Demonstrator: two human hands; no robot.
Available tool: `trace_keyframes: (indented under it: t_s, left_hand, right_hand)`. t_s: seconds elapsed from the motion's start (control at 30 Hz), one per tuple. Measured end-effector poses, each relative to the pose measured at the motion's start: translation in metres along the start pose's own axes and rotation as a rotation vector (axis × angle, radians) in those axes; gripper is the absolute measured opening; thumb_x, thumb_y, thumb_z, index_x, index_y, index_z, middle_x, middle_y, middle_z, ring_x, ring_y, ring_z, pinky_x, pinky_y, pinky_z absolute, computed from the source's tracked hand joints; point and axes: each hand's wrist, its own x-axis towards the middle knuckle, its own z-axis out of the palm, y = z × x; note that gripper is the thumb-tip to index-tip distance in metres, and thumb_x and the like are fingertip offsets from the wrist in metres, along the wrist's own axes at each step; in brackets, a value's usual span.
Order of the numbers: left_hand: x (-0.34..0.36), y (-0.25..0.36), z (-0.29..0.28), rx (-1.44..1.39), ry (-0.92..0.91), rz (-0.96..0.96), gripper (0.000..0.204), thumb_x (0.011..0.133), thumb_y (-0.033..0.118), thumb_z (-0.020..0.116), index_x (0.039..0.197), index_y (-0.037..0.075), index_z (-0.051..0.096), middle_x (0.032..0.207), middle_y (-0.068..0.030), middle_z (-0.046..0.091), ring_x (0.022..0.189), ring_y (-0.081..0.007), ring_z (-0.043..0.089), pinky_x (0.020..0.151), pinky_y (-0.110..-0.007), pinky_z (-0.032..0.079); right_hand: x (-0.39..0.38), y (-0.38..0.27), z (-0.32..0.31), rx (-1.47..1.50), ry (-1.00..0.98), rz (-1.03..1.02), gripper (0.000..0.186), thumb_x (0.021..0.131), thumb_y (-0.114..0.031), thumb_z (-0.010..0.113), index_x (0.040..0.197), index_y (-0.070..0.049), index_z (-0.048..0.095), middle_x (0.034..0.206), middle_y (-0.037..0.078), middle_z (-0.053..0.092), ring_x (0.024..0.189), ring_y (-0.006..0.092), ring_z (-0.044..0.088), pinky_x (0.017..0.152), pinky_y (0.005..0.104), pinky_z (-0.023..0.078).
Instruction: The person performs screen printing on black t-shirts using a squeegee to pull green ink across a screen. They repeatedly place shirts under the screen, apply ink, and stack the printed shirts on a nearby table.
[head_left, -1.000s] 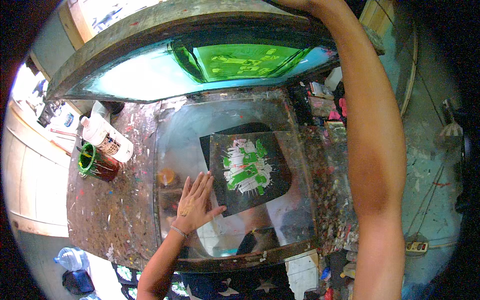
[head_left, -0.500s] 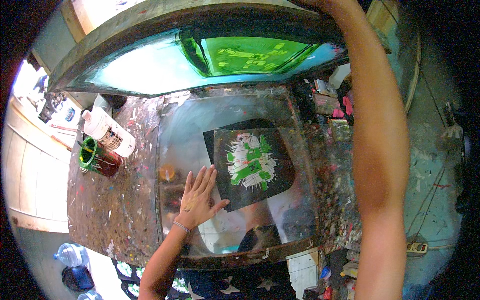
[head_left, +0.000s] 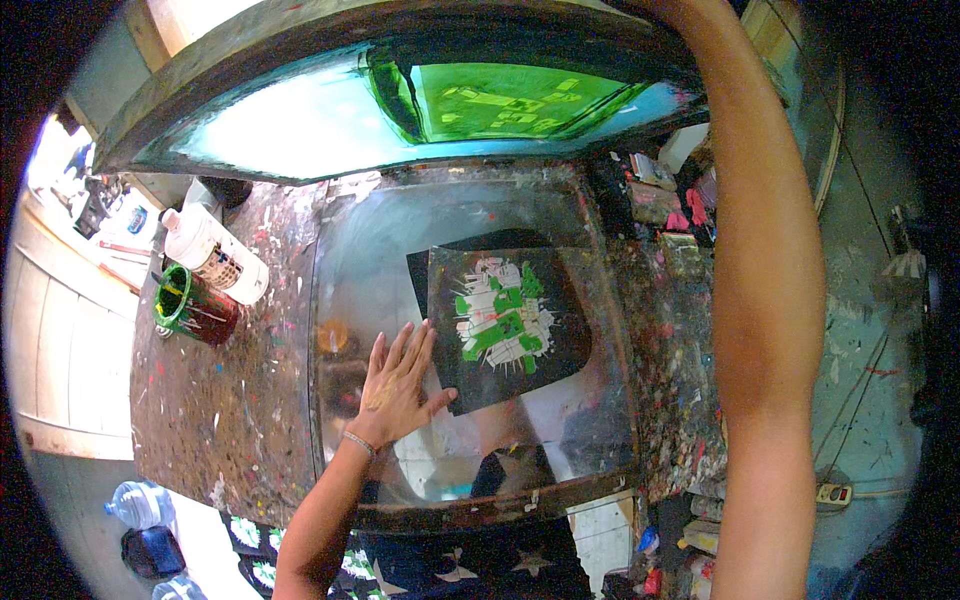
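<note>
A black cloth piece (head_left: 520, 375) with a green and white print (head_left: 500, 315) lies flat on a glass-topped printing table (head_left: 370, 250). My left hand (head_left: 395, 385) rests flat on the glass, fingers spread, its fingertips on the cloth's left edge. My right forearm (head_left: 765, 300) reaches up along the right side to a raised printing screen (head_left: 300, 130) with a green-stained mesh (head_left: 510, 100). The right hand itself is cut off at the top edge of the picture.
A white bottle (head_left: 215, 255) and a paint pot with a green rim (head_left: 190, 305) stand on the paint-spattered bench left of the glass. Jars and tubes (head_left: 665, 200) crowd the right side. Water bottles (head_left: 140, 500) sit on the floor at lower left.
My left hand has slid a little to the right, onto the cloth's left edge. The raised screen and my right arm stay up.
</note>
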Motion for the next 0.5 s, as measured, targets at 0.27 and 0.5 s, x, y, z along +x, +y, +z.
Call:
trace_keyframes:
  t_s: [0.27,0.5]
  left_hand:
    - [0.001,0.000,-0.001,-0.004,-0.003,0.001,0.097,0.094,0.068,0.050,0.162,0.003,0.026,0.169,-0.0107,0.026,0.157,-0.0290,0.020,0.128,-0.052,0.005]
    - [-0.001,0.003,-0.004,-0.039,0.049,-0.002,0.111,0.084,0.076,0.058,0.161,0.003,0.027,0.169,-0.0110,0.027,0.157,-0.0271,0.020,0.128,-0.052,0.006]
  right_hand:
    - [0.007,-0.001,0.009,-0.029,0.030,0.063,0.082,0.095,-0.066,0.050,0.105,0.012,0.071,0.112,0.038,0.067,0.104,0.0463,0.067,0.096,0.0463,0.049]
    - [-0.006,-0.005,0.002,0.017,0.042,0.032,0.079,0.093,-0.064,0.052,0.109,0.011,0.071,0.118,0.037,0.067,0.110,0.0455,0.066,0.100,0.0454,0.047]
